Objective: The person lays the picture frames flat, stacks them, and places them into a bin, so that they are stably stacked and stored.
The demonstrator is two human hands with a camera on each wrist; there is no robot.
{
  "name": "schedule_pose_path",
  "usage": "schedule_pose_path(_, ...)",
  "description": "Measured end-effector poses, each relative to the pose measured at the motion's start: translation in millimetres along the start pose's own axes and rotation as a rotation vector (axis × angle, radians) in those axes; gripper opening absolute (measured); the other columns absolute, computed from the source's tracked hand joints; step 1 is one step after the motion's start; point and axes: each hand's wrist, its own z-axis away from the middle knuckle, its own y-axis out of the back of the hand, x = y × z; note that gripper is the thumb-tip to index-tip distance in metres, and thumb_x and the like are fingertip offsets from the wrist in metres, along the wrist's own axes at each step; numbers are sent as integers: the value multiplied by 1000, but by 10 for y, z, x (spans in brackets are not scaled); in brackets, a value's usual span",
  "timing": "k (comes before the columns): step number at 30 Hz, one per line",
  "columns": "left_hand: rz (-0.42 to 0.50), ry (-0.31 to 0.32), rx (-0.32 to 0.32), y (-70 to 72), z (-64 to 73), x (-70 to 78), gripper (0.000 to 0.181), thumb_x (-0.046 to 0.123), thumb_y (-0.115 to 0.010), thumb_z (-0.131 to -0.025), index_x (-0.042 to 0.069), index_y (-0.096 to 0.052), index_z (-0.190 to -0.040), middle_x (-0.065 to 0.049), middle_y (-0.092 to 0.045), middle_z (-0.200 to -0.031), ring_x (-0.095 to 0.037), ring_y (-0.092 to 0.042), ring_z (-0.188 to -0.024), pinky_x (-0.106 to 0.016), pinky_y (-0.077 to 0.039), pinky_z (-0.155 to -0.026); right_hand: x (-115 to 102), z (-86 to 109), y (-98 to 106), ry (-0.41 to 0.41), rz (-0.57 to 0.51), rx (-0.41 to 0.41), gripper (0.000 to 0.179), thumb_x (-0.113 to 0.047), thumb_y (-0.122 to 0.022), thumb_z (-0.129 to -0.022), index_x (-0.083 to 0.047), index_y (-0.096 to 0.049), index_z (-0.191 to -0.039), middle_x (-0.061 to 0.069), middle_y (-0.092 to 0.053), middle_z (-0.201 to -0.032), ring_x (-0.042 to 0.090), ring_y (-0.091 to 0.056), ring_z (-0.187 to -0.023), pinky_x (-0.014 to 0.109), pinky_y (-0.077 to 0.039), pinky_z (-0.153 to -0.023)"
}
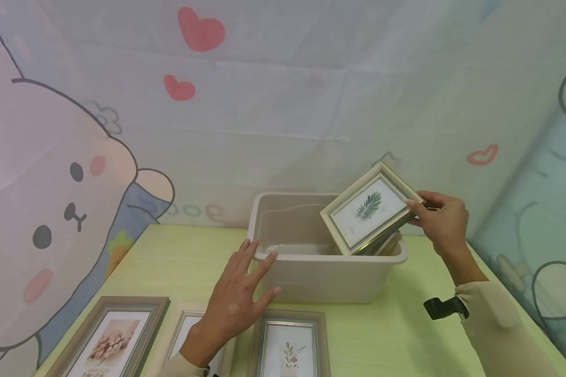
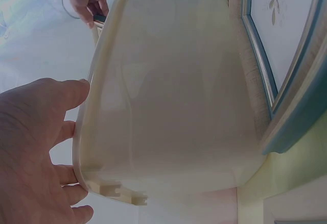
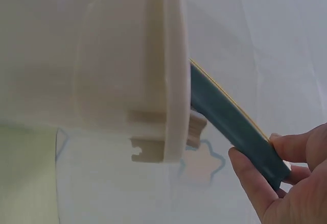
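My right hand (image 1: 445, 220) pinches the right corner of a gold picture frame (image 1: 354, 238) with a green feather-like leaf print. The frame is tilted over the right part of a beige plastic bin (image 1: 330, 280), its lower edge hidden behind the near rim. In the right wrist view the frame's dark edge (image 3: 230, 122) sits between thumb and fingers. My left hand (image 1: 233, 296) has its fingers spread, with the tips at the bin's left front rim. Part of another frame (image 1: 390, 245) shows inside the bin, beneath the held one.
On the pale green table (image 1: 193, 256) lie a brown frame with a pink flower print (image 1: 158, 324), a light frame (image 1: 184, 320) partly under my left arm, and a grey-brown frame with a plant print (image 1: 320, 335). Behind the bin hangs a printed cloth (image 1: 283, 120).
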Motion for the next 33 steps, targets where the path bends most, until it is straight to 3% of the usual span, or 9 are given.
schedule_pose_path(4, 1, 9, -5, 5, 8, -11, 63, 40, -75, -87, 21, -55, -144, -22, -41, -155, -39, -34, -148, -57, -32, -118, -7, 51, -151, 86, 172, 36, 39, -7, -66, -95, 12, -60, -128, 28, -69, -102, -19, -59, -64, 11, -55, -61)
schedule_pose_path(6, -2, 11, -3, 14, -1, -17, 63, 40, -75, -87, 21, -55, -143, -22, -40, -155, -40, -34, -148, -57, -32, -118, -25, 62, -219, 129, 251, 47, 38, -8, -66, -95, 10, -62, -128, 35, -69, -107, -23, -54, -61, 6, -50, -59)
schedule_pose_path(10, 1, 21, -7, 12, 4, -21, 63, 40, -75, -87, 22, -55, -144, -22, -40, -156, -39, -33, -148, -57, -32, -118, -28, 83, -351, 197, 408, 77, 36, -12, -68, -94, 7, -66, -124, 30, -72, -97, 2, -66, -60, 7, -42, -53)
schedule_pose_path(14, 8, 27, -17, -8, 28, -16, 63, 39, -75, -87, 22, -54, -144, -21, -39, -156, -38, -32, -149, -58, -32, -117, 9, 123, -454, 232, 483, 72, 33, -11, -70, -92, 6, -69, -120, 27, -73, -89, 26, -64, -60, 19, -39, -49)
schedule_pose_path(18, 11, 15, -15, -17, 18, -19, 63, 38, -75, -87, 21, -54, -144, -22, -39, -156, -38, -32, -149, -59, -32, -117, 47, 136, -488, 264, 525, 72, 33, -10, -71, -91, 7, -69, -119, 26, -73, -84, 13, -49, -51, 24, -34, -46)
schedule_pose_path(23, 11, 8, -15, -33, -22, -14, 63, 38, -75, -88, 22, -53, -145, -21, -39, -156, -37, -31, -150, -58, -32, -117, 119, 154, -486, 324, 603, 70, 34, -12, -74, -89, 8, -70, -116, 27, -71, -80, 15, -41, -47, 27, -28, -47)
schedule_pose_path(26, 19, 15, -29, -39, -24, 3, 63, 39, -74, -88, 23, -53, -145, -21, -39, -157, -37, -31, -150, -57, -31, -118, 172, 197, -490, 314, 705, 48, 36, -18, -76, -88, 4, -72, -115, 28, -72, -87, 20, -43, -44, 28, -26, -42)
schedule_pose_path(30, 21, 18, -33, -36, -19, 8, 62, 39, -74, -88, 23, -53, -145, -20, -39, -157, -37, -31, -150, -57, -31, -118, 203, 250, -514, 314, 839, 33, 36, -27, -79, -84, -1, -75, -109, 26, -74, -93, 34, -62, -61, 35, -38, -39)
schedule_pose_path(33, 13, 10, -23, -23, -22, -13, 62, 39, -74, -88, 22, -54, -145, -20, -39, -156, -37, -32, -150, -58, -32, -117, 201, 270, -550, 359, 869, 37, 34, -25, -83, -80, 0, -76, -101, 23, -73, -86, 40, -66, -76, 45, -50, -48)
